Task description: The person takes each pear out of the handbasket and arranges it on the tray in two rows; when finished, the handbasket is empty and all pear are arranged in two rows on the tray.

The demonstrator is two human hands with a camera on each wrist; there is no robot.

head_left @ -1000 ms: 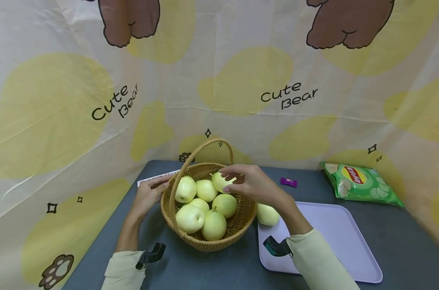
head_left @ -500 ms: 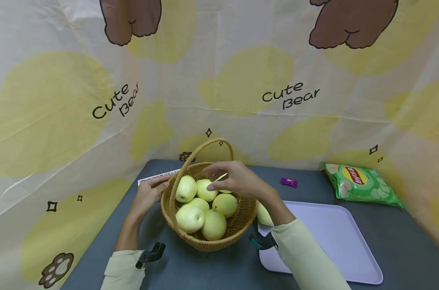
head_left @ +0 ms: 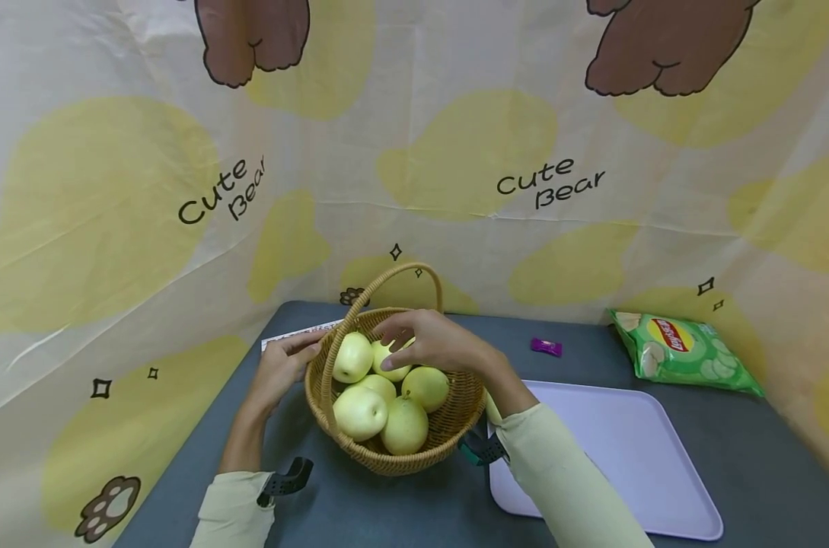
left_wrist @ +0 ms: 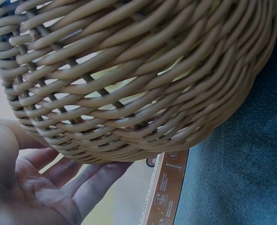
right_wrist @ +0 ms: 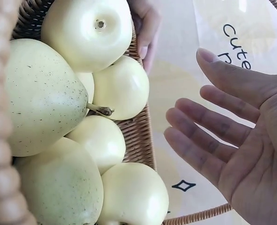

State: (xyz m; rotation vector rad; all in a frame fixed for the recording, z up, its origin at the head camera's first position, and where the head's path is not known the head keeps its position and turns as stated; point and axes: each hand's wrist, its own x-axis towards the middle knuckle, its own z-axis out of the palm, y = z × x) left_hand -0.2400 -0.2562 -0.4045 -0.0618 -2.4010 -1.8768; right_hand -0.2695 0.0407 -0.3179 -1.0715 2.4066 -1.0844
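- Basket (head_left: 463,407) stands on the table, left of the tray (head_left: 620,449), with several pears (head_left: 425,389) heaped inside, leaving bare wicker along its right wall.
- Right hand (head_left: 435,340) hovers over the basket's far side, fingers loosely bent and holding nothing.
- Left hand (head_left: 281,367) lays fairly straight fingers against the basket's outer left side, seemingly to steady it.
- The step looks like settling the pears; a light cupped touch from above should suit their smooth skins, nudging fruit toward the basket's right gap without bumping its handle (head_left: 417,266).
- The stemmed pear (head_left: 404,429) at the basket's near side points its stem toward the basket's middle, long axis running from near rim inward.
- Its left neighbour (head_left: 355,415) turns a dimpled end toward the basket's right; its long axis is hard to judge.
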